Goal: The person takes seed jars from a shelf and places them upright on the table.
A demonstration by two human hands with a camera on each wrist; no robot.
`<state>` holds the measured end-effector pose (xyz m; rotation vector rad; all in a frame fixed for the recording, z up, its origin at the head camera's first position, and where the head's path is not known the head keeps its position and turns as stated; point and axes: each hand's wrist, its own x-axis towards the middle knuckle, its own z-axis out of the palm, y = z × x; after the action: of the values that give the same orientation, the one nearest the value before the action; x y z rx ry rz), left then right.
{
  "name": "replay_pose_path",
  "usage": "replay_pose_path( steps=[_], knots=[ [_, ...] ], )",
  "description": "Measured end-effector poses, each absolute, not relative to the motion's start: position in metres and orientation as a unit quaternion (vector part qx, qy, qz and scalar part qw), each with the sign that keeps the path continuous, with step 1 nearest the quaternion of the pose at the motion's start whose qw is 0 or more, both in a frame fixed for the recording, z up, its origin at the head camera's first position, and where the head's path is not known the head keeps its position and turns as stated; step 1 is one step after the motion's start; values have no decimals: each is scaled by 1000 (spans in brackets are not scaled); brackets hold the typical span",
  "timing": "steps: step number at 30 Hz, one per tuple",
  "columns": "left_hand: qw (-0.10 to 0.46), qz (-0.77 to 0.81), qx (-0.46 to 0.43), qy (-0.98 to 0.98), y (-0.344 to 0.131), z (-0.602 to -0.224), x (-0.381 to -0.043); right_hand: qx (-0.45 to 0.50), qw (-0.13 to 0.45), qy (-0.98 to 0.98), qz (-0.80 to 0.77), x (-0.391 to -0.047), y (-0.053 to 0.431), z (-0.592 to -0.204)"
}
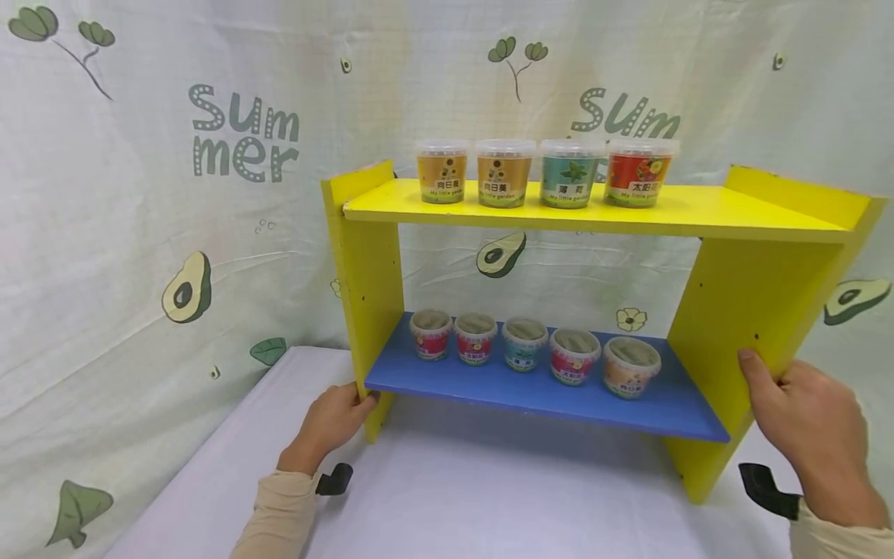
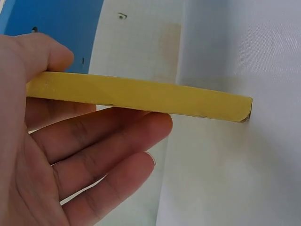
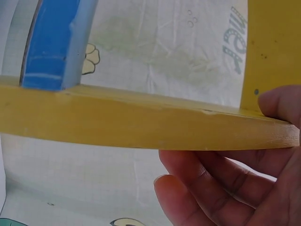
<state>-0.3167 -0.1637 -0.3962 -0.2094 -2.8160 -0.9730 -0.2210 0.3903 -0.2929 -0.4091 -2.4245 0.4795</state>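
Note:
A two-tier shelf has a yellow top board (image 1: 754,210) and a blue lower board (image 1: 482,384) between yellow side panels. My left hand (image 1: 334,423) grips the left side panel (image 1: 363,303) low down, near the blue board. In the left wrist view, the thumb lies on one face of that panel (image 2: 141,94) and the fingers on the other. Higher up, my right hand (image 1: 813,419) holds the right side panel (image 1: 761,310) by its front edge. The right wrist view has this panel's edge (image 3: 117,120) between thumb and fingers.
Several lidded plastic tubs stand in a row on the top board, among them a teal tub (image 1: 569,182) and a red one (image 1: 637,178). Several more, including an orange tub (image 1: 631,369), line the blue board. A white tabletop (image 1: 489,497) meets a printed curtain (image 1: 244,225) behind.

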Motion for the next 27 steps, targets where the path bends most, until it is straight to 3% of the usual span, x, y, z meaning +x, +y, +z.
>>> replay_pose_path(
  steps=[10,18,27],
  knots=[
    [134,-349,-112,-921,-172,-397,-317,-158,302,-914,219,-223,391,-294],
    [203,-389,-167,-883,-174,-391,-316,-171,260,-921,236,-224,391,-295],
    [284,-423,-91,-856,-141,-386,-325,-170,241,-925,241,-226,393,-292]
  ],
)
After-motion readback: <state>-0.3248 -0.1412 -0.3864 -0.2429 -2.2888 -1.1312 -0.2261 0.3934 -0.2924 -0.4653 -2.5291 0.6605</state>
